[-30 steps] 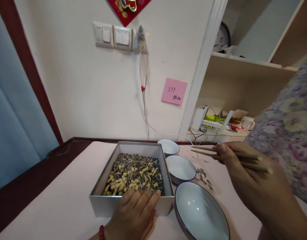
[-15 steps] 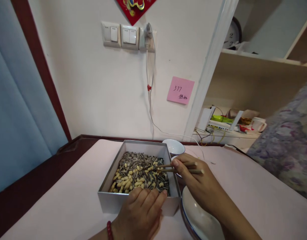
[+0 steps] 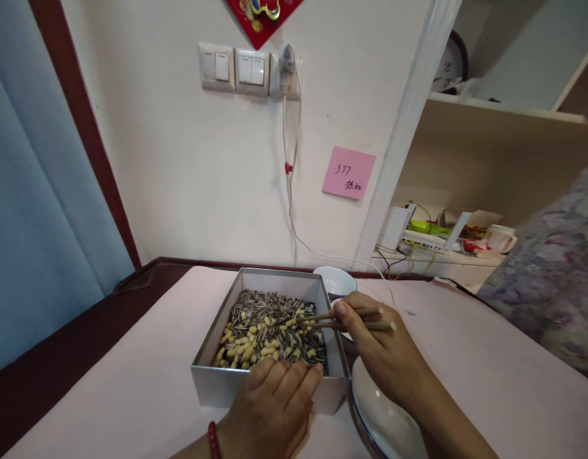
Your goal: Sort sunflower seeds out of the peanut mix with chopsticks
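Note:
My right hand (image 3: pixel 381 347) grips a pair of wooden chopsticks (image 3: pixel 382 326). Their tips reach over the box's right wall and down among the contents on the right side. The silver-grey open box (image 3: pixel 215 386) holds striped sunflower seeds (image 3: pixel 260 307) and pale peanuts in their shells (image 3: pixel 246 350). The peanuts lie mostly toward the near left, mixed with seeds elsewhere. Whether the tips pinch a piece is too small to tell. My left hand (image 3: pixel 271 408), with a red bead bracelet (image 3: pixel 213 440) at the wrist, has its fingers curled over the box's near rim.
Behind the box's far right corner stands a white bowl (image 3: pixel 336 280); another white dish is mostly hidden by my right hand. A blue-rimmed white dish (image 3: pixel 384 414) lies under my right forearm. A white cable (image 3: pixel 342 257) runs down the wall onto the pink-covered table (image 3: pixel 126 376).
The whole view has shifted slightly, moving everything a little to the right. Both hands keep nearly the same place relative to the box, and the chopstick tips remain among the seeds.

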Tool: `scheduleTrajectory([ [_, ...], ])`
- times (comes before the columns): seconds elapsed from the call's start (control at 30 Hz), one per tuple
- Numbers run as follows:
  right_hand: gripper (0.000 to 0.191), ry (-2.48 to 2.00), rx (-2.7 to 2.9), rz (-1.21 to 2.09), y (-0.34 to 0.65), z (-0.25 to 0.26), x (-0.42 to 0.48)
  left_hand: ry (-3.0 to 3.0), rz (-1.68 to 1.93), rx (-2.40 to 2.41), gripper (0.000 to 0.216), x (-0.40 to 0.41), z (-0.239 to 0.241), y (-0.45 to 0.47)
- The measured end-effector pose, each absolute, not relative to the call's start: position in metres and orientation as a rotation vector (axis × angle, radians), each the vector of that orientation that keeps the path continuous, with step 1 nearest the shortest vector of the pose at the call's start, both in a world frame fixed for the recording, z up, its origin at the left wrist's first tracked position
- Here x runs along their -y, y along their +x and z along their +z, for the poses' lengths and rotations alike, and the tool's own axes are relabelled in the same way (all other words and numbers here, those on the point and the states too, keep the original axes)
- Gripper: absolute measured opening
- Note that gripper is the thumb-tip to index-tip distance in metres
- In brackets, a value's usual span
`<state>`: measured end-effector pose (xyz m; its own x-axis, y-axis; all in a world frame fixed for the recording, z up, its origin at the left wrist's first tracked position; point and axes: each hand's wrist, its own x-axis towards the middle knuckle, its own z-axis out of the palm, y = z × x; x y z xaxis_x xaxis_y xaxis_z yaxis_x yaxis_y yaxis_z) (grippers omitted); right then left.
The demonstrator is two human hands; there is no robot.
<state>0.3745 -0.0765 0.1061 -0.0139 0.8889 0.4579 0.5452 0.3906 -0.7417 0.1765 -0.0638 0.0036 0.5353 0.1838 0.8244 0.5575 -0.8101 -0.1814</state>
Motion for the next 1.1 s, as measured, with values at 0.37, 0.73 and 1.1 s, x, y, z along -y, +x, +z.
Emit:
scheduleTrajectory([
  [0.37, 0.035, -1.368, 1.439, -0.076, 0.420, 0.152, 0.126, -2.381, -1.182, 0.595, 0.034, 0.062, 0.001, 0.174],
  [0.73, 0.037, -1.546, 1.436, -0.214, 0.431, 0.151, 0.118, -2.349, -1.216, 0.593, 0.030, 0.060, 0.000, 0.177],
  [1.1, 0.041, -1.259, 1.651, 0.404, 0.374, 0.111, 0.080, -2.366, -1.191, 0.582, 0.032, 0.061, 0.000, 0.175],
])
